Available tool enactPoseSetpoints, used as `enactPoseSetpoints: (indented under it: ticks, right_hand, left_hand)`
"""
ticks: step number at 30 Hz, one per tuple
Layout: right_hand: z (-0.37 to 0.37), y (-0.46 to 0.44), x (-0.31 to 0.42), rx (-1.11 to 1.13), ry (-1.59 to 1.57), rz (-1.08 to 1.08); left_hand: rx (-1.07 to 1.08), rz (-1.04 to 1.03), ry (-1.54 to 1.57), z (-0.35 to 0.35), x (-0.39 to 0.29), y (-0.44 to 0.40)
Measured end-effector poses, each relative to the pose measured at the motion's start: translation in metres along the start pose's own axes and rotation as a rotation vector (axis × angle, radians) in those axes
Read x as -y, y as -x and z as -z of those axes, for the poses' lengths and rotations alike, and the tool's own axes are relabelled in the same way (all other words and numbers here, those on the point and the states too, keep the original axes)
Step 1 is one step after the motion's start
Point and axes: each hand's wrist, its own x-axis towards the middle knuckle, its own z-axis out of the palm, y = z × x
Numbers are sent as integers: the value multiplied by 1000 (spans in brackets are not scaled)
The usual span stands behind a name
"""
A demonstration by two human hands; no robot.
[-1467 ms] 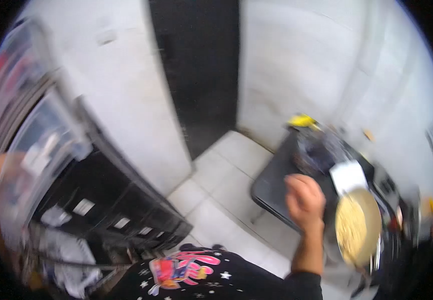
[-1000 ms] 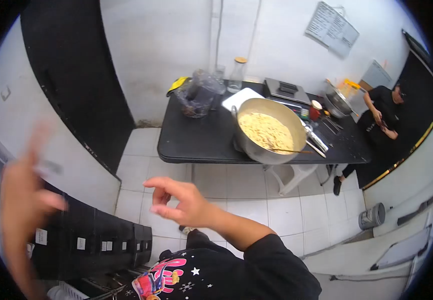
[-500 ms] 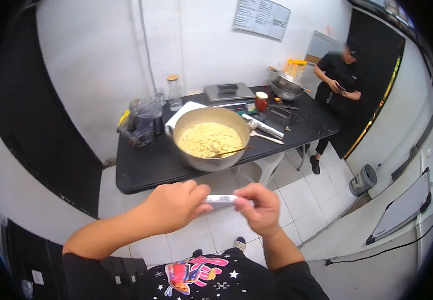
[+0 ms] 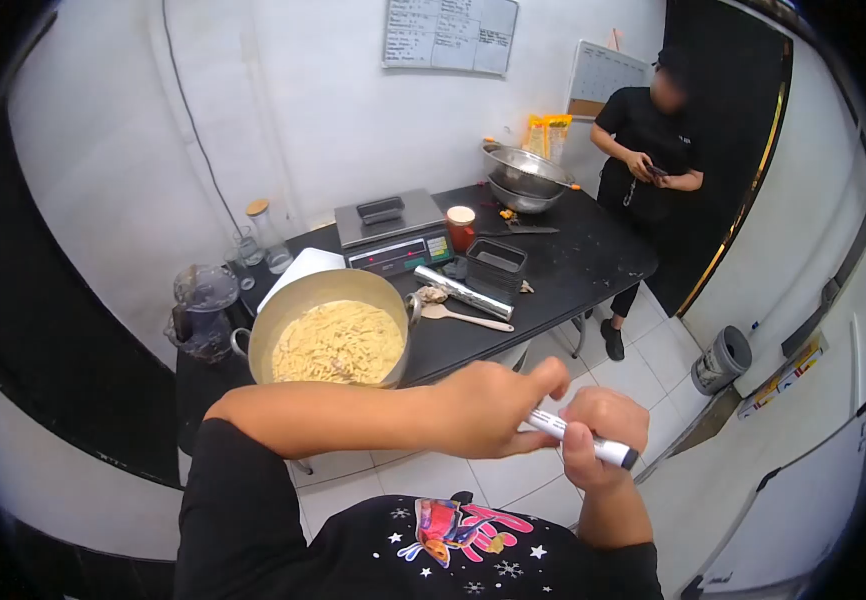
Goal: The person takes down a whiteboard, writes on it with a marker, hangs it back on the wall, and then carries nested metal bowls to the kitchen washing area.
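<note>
Black table [image 4: 593, 265] bears a pot [image 4: 343, 285] of yellow food [image 4: 338, 340], while left hand [image 4: 493, 405] and right hand [image 4: 608, 412] hold a marker [image 4: 606, 449].

Bright, diffuse light glints off the foil roll [image 4: 465, 292] near the front edge of the worktop [image 4: 593, 275]; wide-angle distortion bows the surroundings, corners falling black.

Left of the grip, the left forearm [image 4: 323, 418] hides the metal pot [image 4: 343, 285]'s near edge; print on the marker [image 4: 605, 450] is unreadably small.
</note>
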Motion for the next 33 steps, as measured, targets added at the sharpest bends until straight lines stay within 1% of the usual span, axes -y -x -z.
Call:
enactPoseSetpoints:
  ticks: [3,4,6,9,10,11,12,13,14,17,18,21,22,25,26,29,30,32,33]
  right_hand:
    - [21,-5,-17,28,55,45]
    - [29,-7,-21,61,53,20]
    - [37,-11,-31,41,84,16]
    - [53,-18,-46,36,115,10]
    - [57,-20,-52,14,116,23]
    - [62,-21,-60,-6,117,34]
    - [71,-21,-71,31,119,68]
    - [75,-20,-84,-104,107,102]
    - [79,-22,-96,-241,97,140]
    - [99,-33,-119,-489,-87,-29]
    - [96,-37,-131,-532,-81,-67]
    - [97,-39,-169,-685,-201,-144]
    - [99,-40,-181,-705,-269,-137]
    - [110,-45,-204,-625,-491,-340]
    - [118,-43,-215,-614,-622,-391]
    - [137,-49,-244,-645,-699,-496]
    - [146,-50,-257,-612,-661,-476]
    - [167,-53,-281,-636,-600,-519]
    - [181,-51,-303,-602,-599,-511]
  left_hand:
    - [117,-47,152,-11,18,-31]
    - [171,-50,185,-9,20,-41]
    - [259,-47,258,-9,27,-60]
    - [324,-123,357,-11,41,-89]
    - [389,-96,439,-8,44,-100]
    - [359,-148,457,-8,50,-112]
    - [327,-200,477,-10,57,-124]
    - [297,-249,498,-10,66,-132]
    - [240,-251,392,-6,78,-142]
    - [-220,-780,-281,0,111,-184]
    - [-381,-840,-330,-2,116,-200]
    - [-573,-941,-419,7,128,-244]
    - [-613,-949,-414,4,133,-259]
    - [-578,-1049,-456,-8,148,-291]
    - [-555,-1044,-503,-9,153,-301]
    - [-391,-1020,-442,-11,171,-337]
    - [-278,-969,-407,-14,177,-344]
    - [-214,-824,-243,-33,190,-362]
    - [-178,-756,-156,-47,197,-373]
